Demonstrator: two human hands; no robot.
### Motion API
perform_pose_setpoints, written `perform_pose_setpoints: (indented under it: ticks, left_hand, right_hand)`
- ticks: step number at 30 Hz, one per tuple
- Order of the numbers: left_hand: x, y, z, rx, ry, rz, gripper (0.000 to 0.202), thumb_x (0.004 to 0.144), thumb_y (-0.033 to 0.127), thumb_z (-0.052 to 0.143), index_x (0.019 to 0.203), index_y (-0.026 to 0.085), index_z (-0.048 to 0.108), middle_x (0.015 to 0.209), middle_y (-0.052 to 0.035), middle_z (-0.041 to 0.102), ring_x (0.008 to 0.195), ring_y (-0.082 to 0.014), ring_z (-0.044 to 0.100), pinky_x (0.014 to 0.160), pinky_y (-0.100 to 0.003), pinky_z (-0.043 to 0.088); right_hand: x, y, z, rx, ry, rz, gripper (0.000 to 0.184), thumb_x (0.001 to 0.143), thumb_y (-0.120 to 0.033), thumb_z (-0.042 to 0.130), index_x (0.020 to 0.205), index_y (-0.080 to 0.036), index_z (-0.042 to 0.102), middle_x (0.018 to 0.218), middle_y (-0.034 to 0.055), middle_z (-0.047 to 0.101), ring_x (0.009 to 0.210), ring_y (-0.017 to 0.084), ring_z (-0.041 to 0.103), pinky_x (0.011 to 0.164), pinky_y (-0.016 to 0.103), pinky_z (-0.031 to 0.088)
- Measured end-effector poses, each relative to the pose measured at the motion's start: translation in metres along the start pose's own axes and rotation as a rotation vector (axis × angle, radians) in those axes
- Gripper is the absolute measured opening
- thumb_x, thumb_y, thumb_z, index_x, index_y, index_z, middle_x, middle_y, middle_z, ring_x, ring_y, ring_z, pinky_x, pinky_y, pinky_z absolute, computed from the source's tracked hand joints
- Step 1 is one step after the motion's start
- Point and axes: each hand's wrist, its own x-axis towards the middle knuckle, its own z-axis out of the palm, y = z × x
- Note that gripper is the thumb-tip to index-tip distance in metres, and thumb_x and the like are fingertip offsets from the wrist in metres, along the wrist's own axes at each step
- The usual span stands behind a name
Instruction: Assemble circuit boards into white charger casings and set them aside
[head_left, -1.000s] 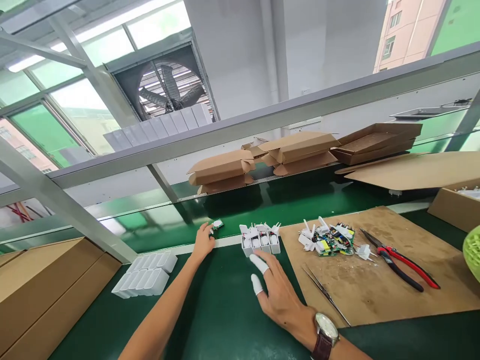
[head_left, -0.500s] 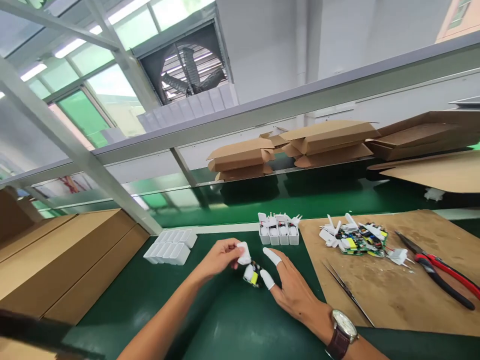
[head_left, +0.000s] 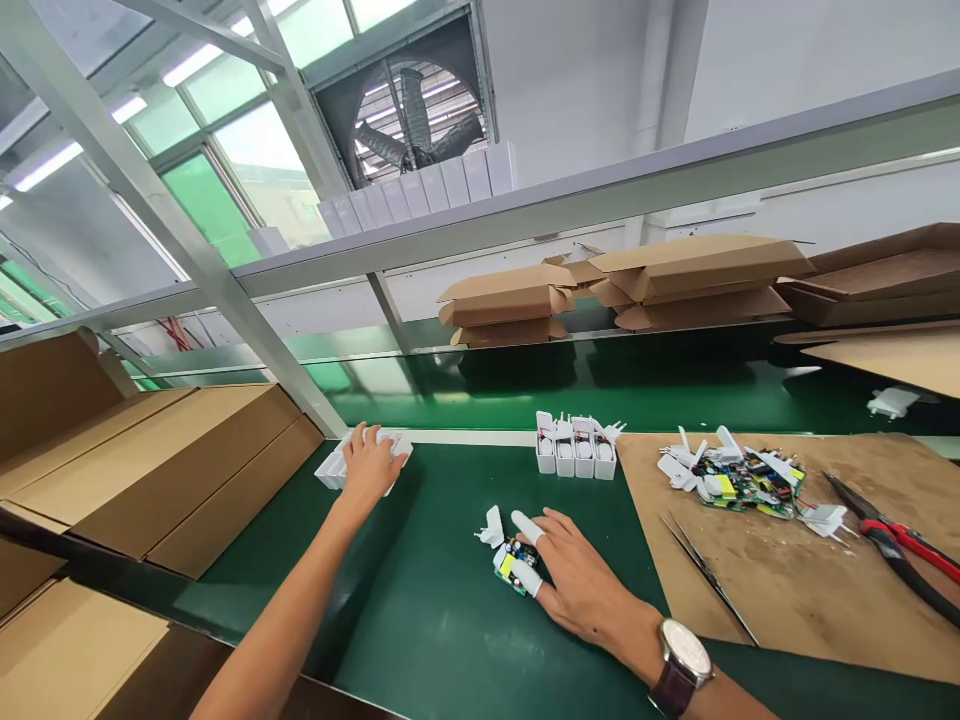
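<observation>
My left hand (head_left: 367,462) reaches over the group of white plastic cases (head_left: 330,468) at the left, its fingers spread and partly hiding them. Whether it has hold of a case does not show. My right hand (head_left: 574,570), with white covers on thumb and forefinger, grips a small circuit board (head_left: 513,566) between those two tips, low over the green table. Beside the board is a white plug piece (head_left: 491,527) with prongs. Farther back stands a row of white cases (head_left: 576,458) with round white parts and plug pieces in them.
On a brown board (head_left: 780,580) at the right lie a pile of circuit boards with plugs (head_left: 742,478), tweezers (head_left: 709,577) and red-and-black pliers (head_left: 892,540). Cardboard boxes (head_left: 172,465) flank the left side. Behind, open cartons (head_left: 510,300) rest beyond the table's ledge.
My left hand has let go of the white plug piece and moved left onto the white cases. My right thumb and forefinger have closed on the circuit board. The view has shifted slightly.
</observation>
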Motion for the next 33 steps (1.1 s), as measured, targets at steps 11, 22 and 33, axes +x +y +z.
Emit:
perform_pose_setpoints:
  ticks: [11,22,33]
  left_hand:
    - [-0.011,0.064,0.026,-0.479,-0.377,0.429,0.016,0.097,0.028,0.057,0.097,0.022,0.072,0.125,-0.007,0.071,0.116,-0.0214,0.067,0.103,-0.038,0.054]
    - [-0.05,0.098,0.064,-0.785,-0.329,0.435,0.036,0.105,0.03,0.044,0.138,0.025,0.056,0.139,-0.0131,0.061,0.126,-0.0221,0.063,0.102,-0.042,0.057]
    - [-0.063,0.101,0.049,-0.687,-0.266,0.526,0.038,0.093,0.018,0.061,0.13,0.024,0.059,0.142,-0.0134,0.055,0.132,-0.0255,0.057,0.112,-0.044,0.051]
  right_hand:
    - [0.001,-0.01,-0.012,0.031,-0.061,-0.193,0.042,0.093,-0.044,0.066,0.125,-0.017,0.061,0.126,0.0132,0.068,0.12,0.031,0.056,0.106,0.054,0.044]
    - [-0.007,-0.006,-0.027,0.182,-0.352,0.002,0.062,0.083,-0.042,0.076,0.138,-0.019,0.056,0.122,0.0106,0.069,0.112,0.028,0.058,0.098,0.045,0.045]
    - [-0.005,0.017,-0.056,0.204,-0.352,0.146,0.051,0.083,-0.01,0.067,0.132,-0.021,0.057,0.12,0.0111,0.067,0.108,0.027,0.059,0.093,0.046,0.053]
